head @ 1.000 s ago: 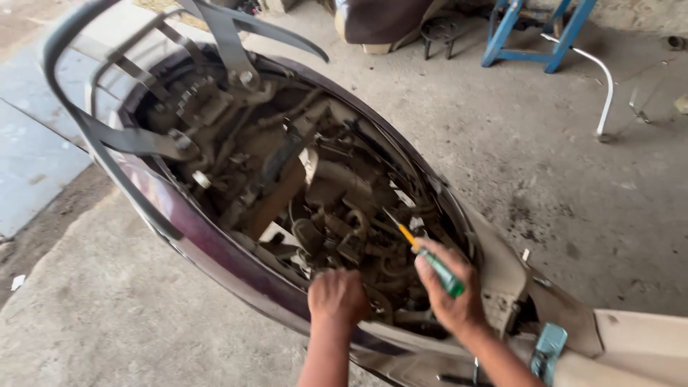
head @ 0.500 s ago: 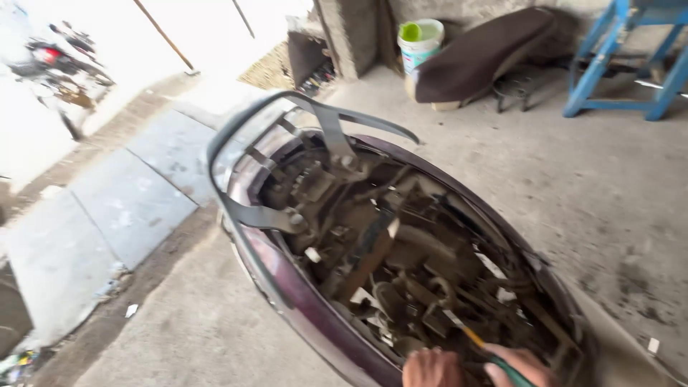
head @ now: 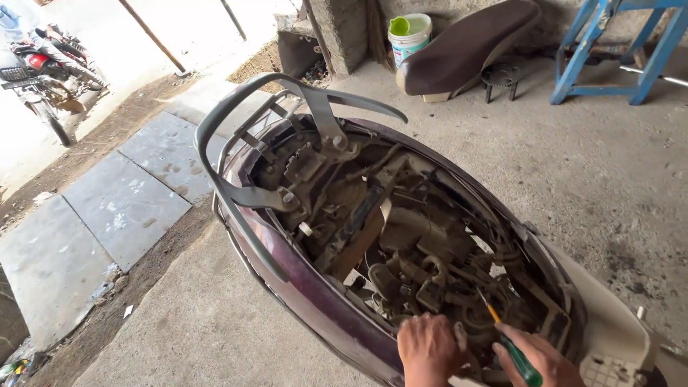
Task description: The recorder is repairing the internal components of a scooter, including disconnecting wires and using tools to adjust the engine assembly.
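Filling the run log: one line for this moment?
left hand: on engine bay parts | right hand: holds green-handled screwdriver | scooter: seat off

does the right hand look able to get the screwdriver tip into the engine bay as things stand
Probably yes. The right hand grips the green-handled screwdriver, its tip already among the dusty parts of the open scooter body. The seat lies off on the floor, and the left hand sits beside, not across.

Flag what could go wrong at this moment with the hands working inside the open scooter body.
The right hand holds a green-handled screwdriver whose tip sits among crowded, dirty parts and hoses; a slip could nick one. The left hand rests close beside the tip, so a slip might jab it. The hands sit at the frame's bottom edge, so the contact point is barely in view.
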